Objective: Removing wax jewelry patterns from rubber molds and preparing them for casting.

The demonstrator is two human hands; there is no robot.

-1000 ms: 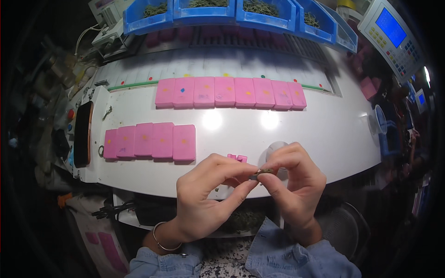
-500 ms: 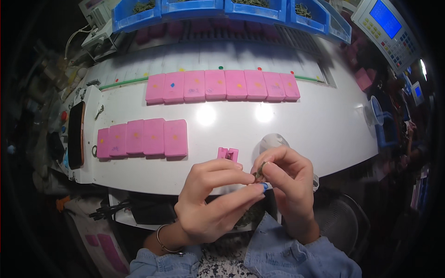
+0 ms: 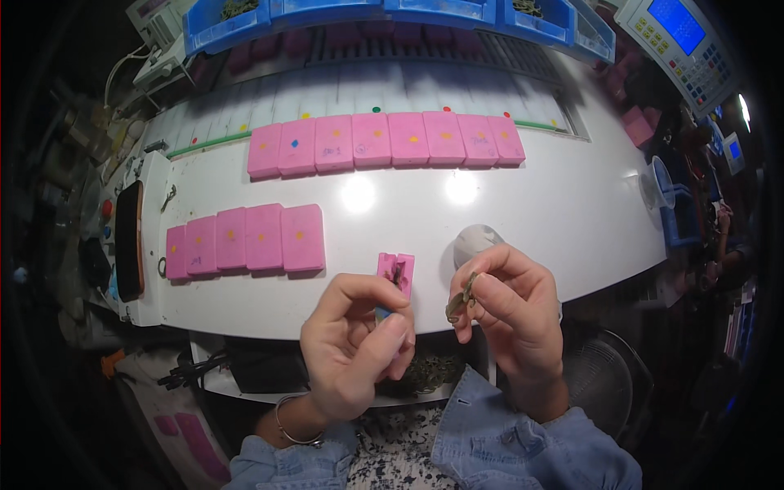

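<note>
My right hand [image 3: 514,314] pinches a small, curled olive-green piece [image 3: 461,300] between thumb and fingertips, above the table's front edge. My left hand [image 3: 351,343] is closed to its left, fingers curled in and thumb across them. A small bit of blue [image 3: 382,313] shows among those fingers; what they hold, if anything, is mostly hidden. Just beyond the left fingers stands a small pink block [image 3: 395,265] with a dark gap down its middle, partly covered by the hand. A whitish rounded object [image 3: 475,242] sits behind my right fingers.
Pink blocks with coloured dots form a back row [image 3: 384,140] and a shorter left row [image 3: 245,238]. Blue bins [image 3: 327,10] holding green pieces line the far side. More green pieces [image 3: 433,371] lie below the front edge. A phone [image 3: 131,241] is at left, a keypad device [image 3: 678,49] at far right.
My hands have parted: the left has drawn back leftward and curled up, while the right keeps the olive-green piece. The view has shifted slightly.
</note>
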